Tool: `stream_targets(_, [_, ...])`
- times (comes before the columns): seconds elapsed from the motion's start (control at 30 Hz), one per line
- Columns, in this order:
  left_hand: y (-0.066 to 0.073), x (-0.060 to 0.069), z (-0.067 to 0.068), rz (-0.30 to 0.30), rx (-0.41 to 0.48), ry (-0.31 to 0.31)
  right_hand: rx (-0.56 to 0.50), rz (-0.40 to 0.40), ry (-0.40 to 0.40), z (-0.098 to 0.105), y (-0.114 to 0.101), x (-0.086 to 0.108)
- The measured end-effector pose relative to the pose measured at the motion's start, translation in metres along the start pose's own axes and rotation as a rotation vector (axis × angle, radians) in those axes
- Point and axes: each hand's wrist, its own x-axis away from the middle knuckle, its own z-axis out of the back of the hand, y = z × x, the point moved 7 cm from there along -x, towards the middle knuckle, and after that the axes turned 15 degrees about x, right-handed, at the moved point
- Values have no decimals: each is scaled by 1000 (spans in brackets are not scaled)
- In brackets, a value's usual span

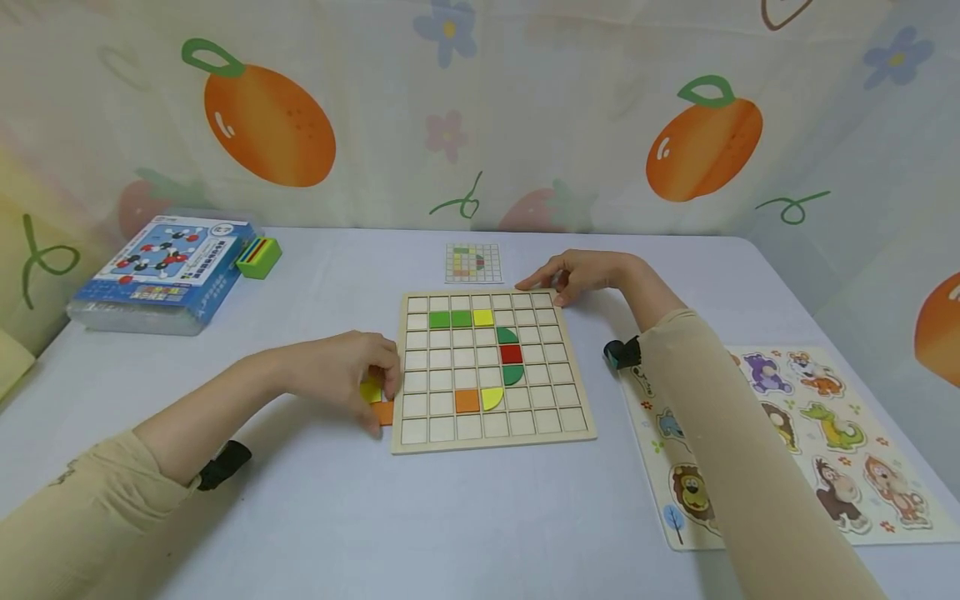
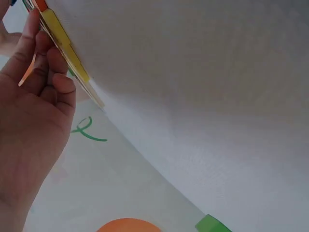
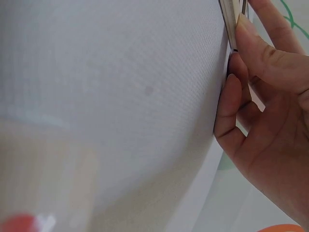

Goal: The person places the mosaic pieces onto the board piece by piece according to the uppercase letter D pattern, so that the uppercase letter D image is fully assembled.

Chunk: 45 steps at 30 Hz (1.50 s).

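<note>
A wooden grid board (image 1: 456, 429) lies flat, holding green, yellow, red and orange pieces in some squares. At its left edge, my left hand (image 1: 330, 372) arches over a yellow piece (image 1: 371, 390) and an orange piece (image 1: 383, 412); its thumb touches the orange one and its bent fingers reach the board's edge. The left wrist view shows the left hand (image 2: 36, 104) beside yellow pieces (image 2: 63, 41). My right hand (image 1: 596, 275) grips the board's top right corner. In the right wrist view the right hand's (image 3: 270, 111) thumb rests on the board's edge (image 3: 229, 21).
Behind the board lies a small pattern card (image 1: 473, 263). A blue and white box (image 1: 172, 265) and a green block stack (image 1: 258, 258) stand at the back left. An animal picture board (image 1: 798, 408) lies at the right, partly under my right sleeve.
</note>
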Motion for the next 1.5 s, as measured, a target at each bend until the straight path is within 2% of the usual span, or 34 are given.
stream_targets(0.13, [-1, 0, -3, 10, -44, 1, 9, 4, 7, 0, 0, -1])
stream_targets(0.3, [1, 0, -4, -16, -69, 13, 12, -1, 10, 0, 1, -1])
stream_targets(0.57, [3, 1, -4, -13, -28, 8, 9, -4, 11, 1, 1, -1])
stream_targets(0.9, [4, 1, -4, -13, -47, 7, -5, -5, 4, 0, 2, -1])
stream_targets(1.07, [5, 2, -1, -22, -29, 22, -4, -8, 1, 0, 2, -1])
stream_targets(1.27, [15, -4, 1, -54, 10, 36, 13, -13, 5, 1, 1, -1])
stream_targets(1.4, [26, -12, 1, -79, 33, 48, 3, -9, 3, 1, 1, 0])
stream_targets(1.5, [34, -19, -3, -81, 48, 33, -3, -8, 3, 1, 1, -1])
